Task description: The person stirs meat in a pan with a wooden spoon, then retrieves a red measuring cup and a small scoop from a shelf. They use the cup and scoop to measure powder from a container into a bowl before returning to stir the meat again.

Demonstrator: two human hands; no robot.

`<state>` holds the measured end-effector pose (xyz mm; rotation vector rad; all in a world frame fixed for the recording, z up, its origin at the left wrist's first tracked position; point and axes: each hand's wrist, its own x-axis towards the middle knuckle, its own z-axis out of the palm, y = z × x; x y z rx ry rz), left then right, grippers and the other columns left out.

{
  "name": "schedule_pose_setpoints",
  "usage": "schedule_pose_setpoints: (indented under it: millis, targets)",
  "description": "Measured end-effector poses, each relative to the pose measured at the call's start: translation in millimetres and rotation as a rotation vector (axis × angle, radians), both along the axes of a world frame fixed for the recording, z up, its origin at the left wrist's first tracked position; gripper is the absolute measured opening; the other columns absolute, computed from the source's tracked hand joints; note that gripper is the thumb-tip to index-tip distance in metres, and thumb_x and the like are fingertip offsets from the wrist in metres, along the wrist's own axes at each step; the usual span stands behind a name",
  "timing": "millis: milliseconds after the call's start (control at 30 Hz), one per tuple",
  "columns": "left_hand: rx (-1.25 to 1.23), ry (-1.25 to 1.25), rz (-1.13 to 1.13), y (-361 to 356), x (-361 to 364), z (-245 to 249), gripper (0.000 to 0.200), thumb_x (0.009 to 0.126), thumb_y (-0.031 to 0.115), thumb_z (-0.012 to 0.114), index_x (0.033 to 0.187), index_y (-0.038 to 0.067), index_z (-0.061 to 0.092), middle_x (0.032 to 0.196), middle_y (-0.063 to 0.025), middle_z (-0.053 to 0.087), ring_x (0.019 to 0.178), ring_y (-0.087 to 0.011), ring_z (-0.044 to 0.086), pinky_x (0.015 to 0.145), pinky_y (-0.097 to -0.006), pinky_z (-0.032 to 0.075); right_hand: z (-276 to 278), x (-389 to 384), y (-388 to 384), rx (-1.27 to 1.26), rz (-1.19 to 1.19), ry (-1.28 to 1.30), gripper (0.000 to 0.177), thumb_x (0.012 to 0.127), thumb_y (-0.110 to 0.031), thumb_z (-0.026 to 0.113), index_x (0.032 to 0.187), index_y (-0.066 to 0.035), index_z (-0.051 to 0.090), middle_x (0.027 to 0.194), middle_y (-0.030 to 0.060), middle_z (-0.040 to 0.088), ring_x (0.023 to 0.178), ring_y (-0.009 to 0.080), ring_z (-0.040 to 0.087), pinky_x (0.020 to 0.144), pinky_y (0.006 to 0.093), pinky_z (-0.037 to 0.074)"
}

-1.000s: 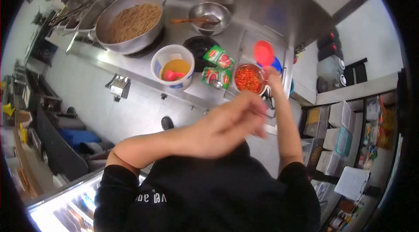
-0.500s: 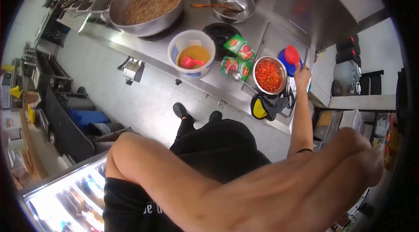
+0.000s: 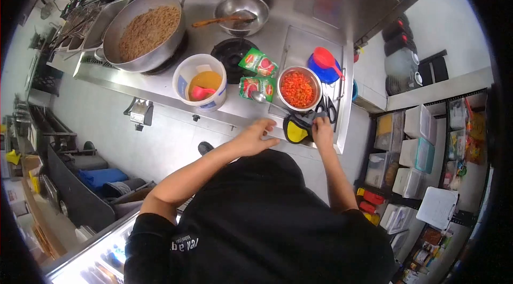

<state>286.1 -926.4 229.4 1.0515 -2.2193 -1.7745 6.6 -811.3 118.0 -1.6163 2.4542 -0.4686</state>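
Note:
My right hand [image 3: 322,130] is closed on the dark edge of a black-and-yellow pot holder [image 3: 297,131] at the counter's front edge. My left hand [image 3: 256,138] is open, fingers apart, just left of the pot holder. Behind it stands a steel bowl of chopped red peppers or chillies [image 3: 297,89]. Black-handled scissors [image 3: 327,110] lie beside the bowl. A red plastic scoop [image 3: 324,58] rests on a blue round lid [image 3: 320,73]. Two green pouches [image 3: 258,63] with tomato pictures lie left of the bowl, and a metal spoon [image 3: 258,97] is on the nearer one.
A large pan of browned mince [image 3: 176,43] sits on the left burner. Nearer stands a white tub [image 3: 181,73] with orange-brown liquid and a red scoop. A steel bowl [image 3: 232,3] with a wooden-handled utensil is behind. Shelves with containers [image 3: 417,153] stand right.
My right hand has left the red scoop on the blue lid and moved nearer, onto the pot holder. My left arm has come down from across the view to the counter front.

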Motion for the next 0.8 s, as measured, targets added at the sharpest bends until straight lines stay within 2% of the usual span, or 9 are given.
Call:
schedule_pose_setpoints:
  millis: [100, 267, 333, 467, 567, 633, 667, 733, 800]
  targets:
    - [0.135, 0.011, -0.191, 2.6, -26.9, -32.1, 0.064, 0.082, 0.031, 0.069, 0.132, 0.002, 0.039, 0.126, -0.0172, 0.049, 0.108, -0.0258, 0.054, 0.091, -0.0364, 0.045, 25.7, -18.9, 3.1, -0.174, -0.122, -0.143, 0.015, 0.075, -0.003, 0.062, 0.089, -0.002, 0.057, 0.07, 0.0166, 0.059, 0.071, 0.033, 0.062, 0.065, 0.0416, 0.048]
    - [0.459, 0.077, 0.038, 16.0, -47.2, -18.2, 0.083, 0.08, 0.03, 0.071, 0.142, 0.001, 0.024, 0.136, -0.0261, 0.039, 0.12, -0.0323, 0.048, 0.099, -0.0376, 0.041, 135.7, 6.8, 4.0, -0.112, -0.118, -0.887, 0.01, 0.078, -0.004, 0.063, 0.081, -0.003, 0.053, 0.066, -0.0013, 0.052, 0.06, 0.0054, 0.047, 0.053, 0.0231, 0.037]
    - [-0.328, 0.249, 0.005, 24.6, -43.9, -34.7, 0.084, 0.08, 0.025, 0.071, 0.143, 0.001, 0.022, 0.139, -0.0242, 0.037, 0.121, -0.0307, 0.048, 0.099, -0.0358, 0.04, 180.5, 34.4, -2.4, -0.076, -0.031, -1.046, 0.011, 0.078, -0.003, 0.064, 0.081, -0.005, 0.053, 0.069, -0.0042, 0.052, 0.062, 0.003, 0.045, 0.053, 0.0214, 0.035]
    - [-0.293, 0.521, -0.14, 0.9, -23.8, -3.4, 0.08, 0.08, 0.033, 0.071, 0.14, 0.0, 0.029, 0.143, -0.0212, 0.031, 0.126, -0.0298, 0.042, 0.101, -0.0353, 0.037, 211.7, 71.2, -31.7, -0.132, 0.298, -1.426, 0.02, 0.078, -0.008, 0.065, 0.092, -0.004, 0.051, 0.086, 0.0017, 0.059, 0.077, 0.0079, 0.055, 0.066, 0.0213, 0.043]
    - [0.565, 0.309, -0.07, -9.3, 22.2, 39.5, 0.069, 0.085, 0.024, 0.066, 0.14, 0.004, 0.029, 0.135, -0.012, 0.044, 0.124, -0.021, 0.043, 0.103, -0.0345, 0.036, 209.9, 98.8, -59.1, -0.266, 0.237, -1.888, 0.03, 0.079, -0.012, 0.066, 0.102, -0.003, 0.049, 0.098, 0.0089, 0.061, 0.087, 0.0171, 0.061, 0.082, 0.0279, 0.049]
    - [0.746, 0.643, 0.157, 2.8, 51.7, 50.6, 0.067, 0.086, 0.03, 0.064, 0.139, 0.003, 0.031, 0.129, -0.0103, 0.049, 0.119, -0.0202, 0.048, 0.1, -0.0337, 0.039, 212.3, 134.9, -73.0, -0.161, 0.3, -1.811, 0.031, 0.081, -0.011, 0.065, 0.107, -0.004, 0.049, 0.1, 0.007, 0.06, 0.09, 0.0179, 0.06, 0.083, 0.0281, 0.048]
    - [0.912, 0.98, 0.368, 5.6, 67.8, 53.9, 0.066, 0.088, 0.036, 0.062, 0.137, 0.003, 0.033, 0.123, -0.0086, 0.054, 0.114, -0.0194, 0.052, 0.097, -0.0329, 0.042, 185.1, 137.1, -84.8, -0.057, 0.646, -1.332, 0.025, 0.085, -0.012, 0.062, 0.107, -0.005, 0.053, 0.099, 0.0058, 0.061, 0.093, 0.0178, 0.059, 0.082, 0.0309, 0.047]
    - [1.005, 0.734, 0.521, 3.3, 107.8, 54.9, 0.066, 0.088, 0.038, 0.061, 0.137, 0.004, 0.033, 0.125, -0.0096, 0.053, 0.109, -0.0186, 0.056, 0.092, -0.0331, 0.047, 210.1, 190.9, -115.6, -0.084, 1.129, -0.768, 0.012, 0.088, -0.011, 0.059, 0.098, -0.004, 0.06, 0.096, 0.0079, 0.061, 0.092, 0.0149, 0.058, 0.08, 0.0304, 0.045]
    - [0.922, 0.641, 0.688, -1.6, 138.4, 70.1, 0.06, 0.087, 0.031, 0.064, 0.133, 0.002, 0.037, 0.122, -0.0122, 0.054, 0.107, -0.0196, 0.058, 0.089, -0.0345, 0.049, 201.3, 206.9, -151.1, 0.168, 1.239, -0.899, 0.019, 0.092, -0.017, 0.056, 0.102, -0.002, 0.06, 0.095, 0.0072, 0.064, 0.09, 0.0145, 0.06, 0.079, 0.0307, 0.048]
